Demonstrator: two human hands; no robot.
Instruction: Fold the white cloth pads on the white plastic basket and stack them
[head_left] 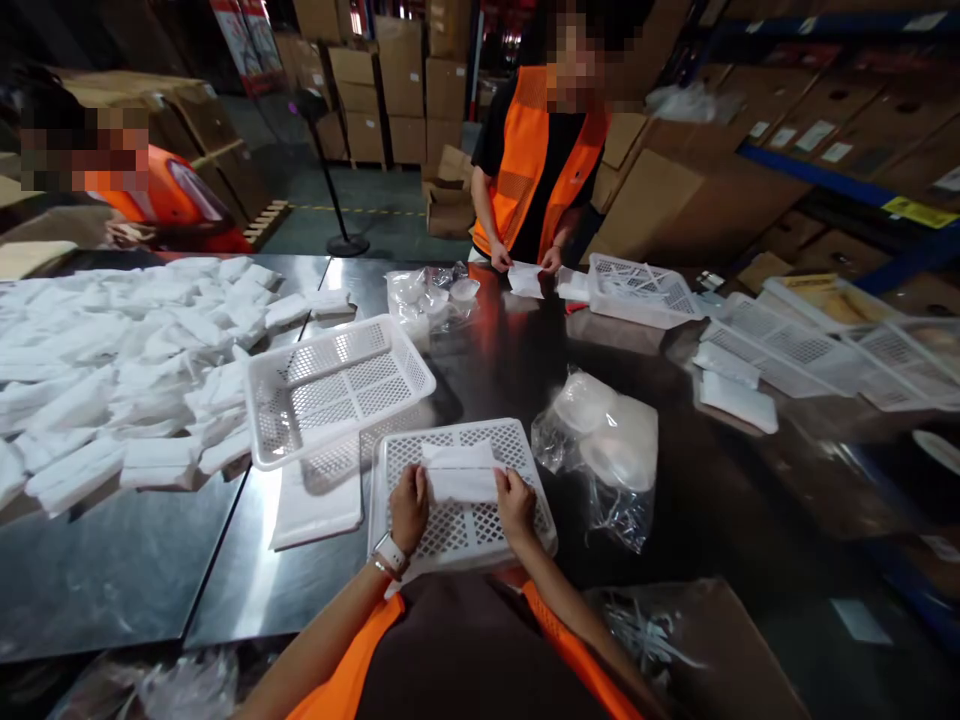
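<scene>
A flat white packet (461, 482) is stretched between my two hands. My left hand (409, 510) has its fingers closed on the left end; a watch and a bracelet are on that wrist. On the right end, the fingers of my right hand (517, 505) are closed too. Directly beneath lies a white perforated plastic basket (469, 525), which looks turned upside down. Behind it to the left, a second white basket (341, 385) stands tilted, with nothing seen inside. A stack of white sheets (315, 508) sits partly under that basket.
A wide heap of white packets (135, 360) covers the table's left side. Clear bags of round white items (615, 440) lie right and at the back (431, 295). Opposite, a person in an orange vest (525, 150) handles a white piece near another basket (641, 290).
</scene>
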